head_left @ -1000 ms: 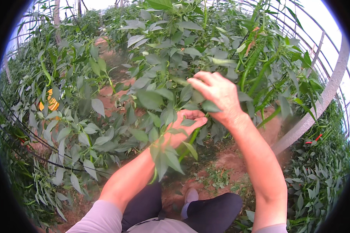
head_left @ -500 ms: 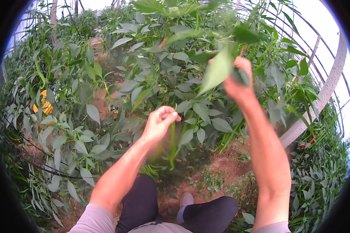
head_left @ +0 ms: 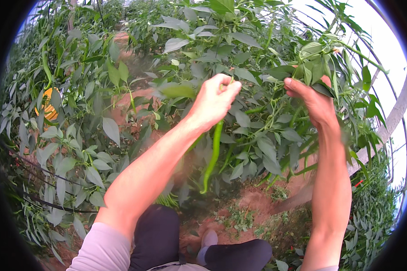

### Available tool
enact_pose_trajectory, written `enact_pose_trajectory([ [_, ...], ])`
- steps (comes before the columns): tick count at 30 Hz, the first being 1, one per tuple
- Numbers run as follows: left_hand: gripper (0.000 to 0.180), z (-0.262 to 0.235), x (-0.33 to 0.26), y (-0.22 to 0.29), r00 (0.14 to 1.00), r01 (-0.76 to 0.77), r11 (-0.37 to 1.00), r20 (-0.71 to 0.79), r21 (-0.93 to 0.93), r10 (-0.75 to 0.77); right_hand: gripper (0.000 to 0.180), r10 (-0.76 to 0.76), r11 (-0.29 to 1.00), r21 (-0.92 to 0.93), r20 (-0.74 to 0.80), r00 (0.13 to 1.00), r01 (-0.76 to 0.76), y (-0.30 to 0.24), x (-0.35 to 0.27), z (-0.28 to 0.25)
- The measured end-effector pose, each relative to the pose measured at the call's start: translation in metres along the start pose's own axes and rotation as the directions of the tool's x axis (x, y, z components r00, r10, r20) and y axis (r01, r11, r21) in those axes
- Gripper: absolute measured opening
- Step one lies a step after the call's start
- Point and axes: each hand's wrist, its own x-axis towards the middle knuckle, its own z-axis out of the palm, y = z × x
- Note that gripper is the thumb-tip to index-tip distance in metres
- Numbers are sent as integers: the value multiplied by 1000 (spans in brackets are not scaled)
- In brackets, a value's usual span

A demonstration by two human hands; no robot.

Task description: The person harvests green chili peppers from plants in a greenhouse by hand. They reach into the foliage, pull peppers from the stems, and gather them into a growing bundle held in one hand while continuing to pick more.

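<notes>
My left hand (head_left: pixel 214 100) is closed with its fingertips pinched together in front of the pepper plant. Below its palm hangs a long, thin green chili pepper (head_left: pixel 215 151), slightly curved toward its tip; its upper end is hidden by the hand. To the right and a little higher, my right hand (head_left: pixel 315 95) is closed around a leafy branch tip (head_left: pixel 315 67). Its leaves cover some of the fingers. Other green chili peppers (head_left: pixel 306 170) hang among the leaves beneath the right hand.
Several picked green peppers (head_left: pixel 167 200) lie close to my knee (head_left: pixel 156 235). A slanting grey pole (head_left: pixel 395 115) stands at the right. Dark hoses (head_left: pixel 61 207) run through plants at the left, below a yellow striped object (head_left: pixel 49 108). Reddish soil (head_left: pixel 246 198) shows ahead of my foot.
My left hand has moved up and to the right with the chili pepper under it. My right hand has shifted right and slightly down, bending the leafy branch aside.
</notes>
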Motion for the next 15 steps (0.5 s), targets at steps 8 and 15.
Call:
enact_pose_trajectory([
  [8,27,-3,-18,-51,982,179,956,15,231,-187,35,-115,944,-295,129,985,149,-13,16,31],
  [15,21,-23,-18,-71,979,152,985,-146,83,-138,14,-150,965,-212,38,988,155,1,46,54],
])
